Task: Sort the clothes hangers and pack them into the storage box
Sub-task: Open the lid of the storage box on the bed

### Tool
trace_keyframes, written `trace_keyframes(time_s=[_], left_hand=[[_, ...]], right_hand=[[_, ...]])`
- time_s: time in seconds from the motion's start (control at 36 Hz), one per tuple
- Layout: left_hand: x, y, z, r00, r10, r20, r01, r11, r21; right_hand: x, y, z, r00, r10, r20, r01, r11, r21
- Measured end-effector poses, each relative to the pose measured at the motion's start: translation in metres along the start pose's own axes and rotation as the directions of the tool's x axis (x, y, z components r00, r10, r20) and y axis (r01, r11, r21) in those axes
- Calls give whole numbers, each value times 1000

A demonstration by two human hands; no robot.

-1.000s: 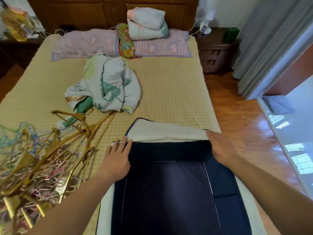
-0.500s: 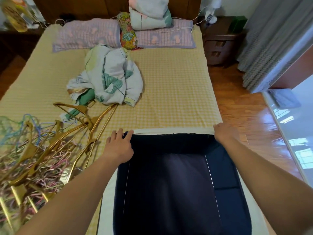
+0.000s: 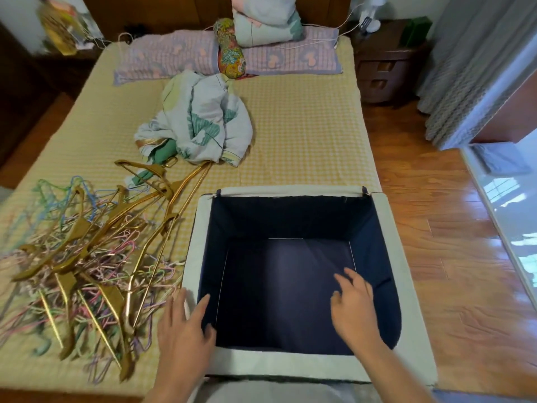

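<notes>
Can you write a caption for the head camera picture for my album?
Both hands, left hand and right hand, reach at the empty storage box beside tangled hangers.

- A bed (image 3: 305, 135) covered with a yellow-and-white checked sheet fills the view.
- A tangled pile of gold and pastel wire clothes hangers (image 3: 87, 257) lies at its left.
- An open fabric storage box with a pale rim and dark blue lining (image 3: 293, 365) sits at the near right corner.
- A crumpled floral quilt (image 3: 200, 126) lies mid-bed.
- Lilac checked pillows (image 3: 174, 56) line the headboard, bearing a floral bolster (image 3: 229, 50) and a folded blanket (image 3: 264, 21).
</notes>
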State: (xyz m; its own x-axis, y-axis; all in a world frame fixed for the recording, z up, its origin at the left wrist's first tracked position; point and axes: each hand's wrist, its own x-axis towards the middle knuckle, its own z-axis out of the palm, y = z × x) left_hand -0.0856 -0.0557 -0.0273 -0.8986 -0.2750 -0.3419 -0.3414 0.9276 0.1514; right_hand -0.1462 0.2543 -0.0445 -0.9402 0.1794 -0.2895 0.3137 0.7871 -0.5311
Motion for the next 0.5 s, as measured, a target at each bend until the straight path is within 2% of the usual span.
trace_keyframes(time_s=[0.17,0.31,0.5], left_hand=[[-34,-5,4,993,-103,-51,102,994,-26],[-48,3,19,982,-185,39,189,945,-265],[-35,-6,21,977,-212,18,210,943,-257]], right_hand=[[-16,23,-9,997,-82,10,82,993,-82],[-21,36,-10,989,-130,68,139,979,-152],[-47,44,-4,975,-196,101,210,965,-154]])
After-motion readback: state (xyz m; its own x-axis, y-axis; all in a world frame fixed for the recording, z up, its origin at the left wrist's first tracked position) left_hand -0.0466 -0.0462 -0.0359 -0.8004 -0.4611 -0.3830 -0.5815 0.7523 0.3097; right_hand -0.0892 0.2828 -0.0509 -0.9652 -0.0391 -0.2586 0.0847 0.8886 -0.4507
